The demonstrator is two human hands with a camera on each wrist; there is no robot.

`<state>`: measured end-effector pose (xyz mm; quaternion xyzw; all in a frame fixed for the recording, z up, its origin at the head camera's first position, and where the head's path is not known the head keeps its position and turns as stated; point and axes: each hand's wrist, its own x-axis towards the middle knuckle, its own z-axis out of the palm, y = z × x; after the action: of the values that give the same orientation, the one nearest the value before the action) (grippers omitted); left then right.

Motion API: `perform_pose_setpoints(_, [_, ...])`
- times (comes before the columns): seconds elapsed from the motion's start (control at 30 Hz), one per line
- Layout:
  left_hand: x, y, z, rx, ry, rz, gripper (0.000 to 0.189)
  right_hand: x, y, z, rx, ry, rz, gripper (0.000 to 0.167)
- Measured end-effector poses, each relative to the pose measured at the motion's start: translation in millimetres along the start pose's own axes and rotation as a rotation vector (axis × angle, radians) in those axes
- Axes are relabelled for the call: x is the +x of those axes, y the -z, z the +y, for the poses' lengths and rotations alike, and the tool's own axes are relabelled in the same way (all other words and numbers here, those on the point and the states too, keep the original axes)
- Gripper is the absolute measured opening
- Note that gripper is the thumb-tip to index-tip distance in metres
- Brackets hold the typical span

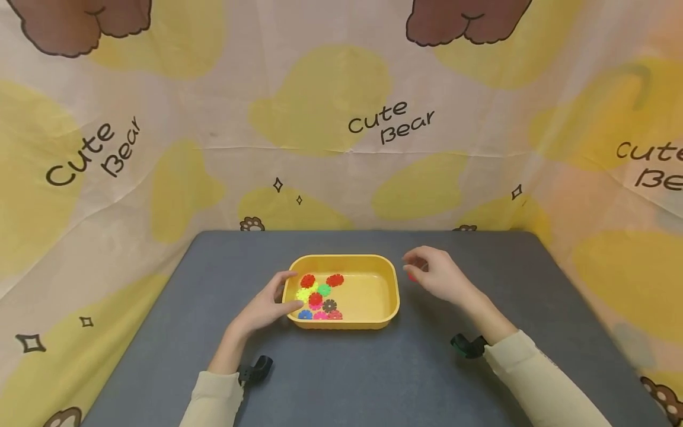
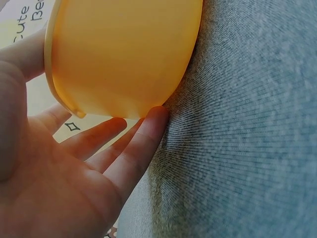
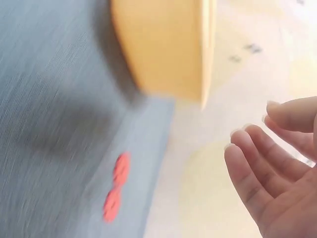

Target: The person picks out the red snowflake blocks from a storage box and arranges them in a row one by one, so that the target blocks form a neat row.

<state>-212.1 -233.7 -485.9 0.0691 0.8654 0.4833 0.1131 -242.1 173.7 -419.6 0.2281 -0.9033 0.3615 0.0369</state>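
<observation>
A yellow plastic tray stands on the table, with several colourful snowflake discs lying in its left half. My left hand grips the tray's left end, the thumb over the rim and the other fingers against the outer wall. Off the tray's right end, my right hand hovers over the table with bent fingers and nothing between them. Two red snowflake discs lie end to end on the table below it; in the head view the hand mostly covers them.
The grey table carries the tray near its far edge. Behind and at both sides hangs a printed cloth with bears and lettering. Each wrist wears a black camera mount.
</observation>
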Motion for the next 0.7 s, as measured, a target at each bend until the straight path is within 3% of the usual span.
perform_pose_setpoints(0.2, [-0.7,0.2,-1.4,0.005,-0.005,0.007,0.078,1.5,-15,-34,0.017,0.101,0.018,0.019])
perform_pose_setpoints(0.33, [-0.3,-0.4,-1.3,0.002,-0.008,0.005,0.077,4.7,-26,-50,0.049,0.135,-0.012,0.019])
perform_pose_setpoints(0.7, [-1.0,1.1,-2.4,0.002,-0.007,0.002,0.077,17.1,-65,-61,0.142,0.162,-0.166,0.017])
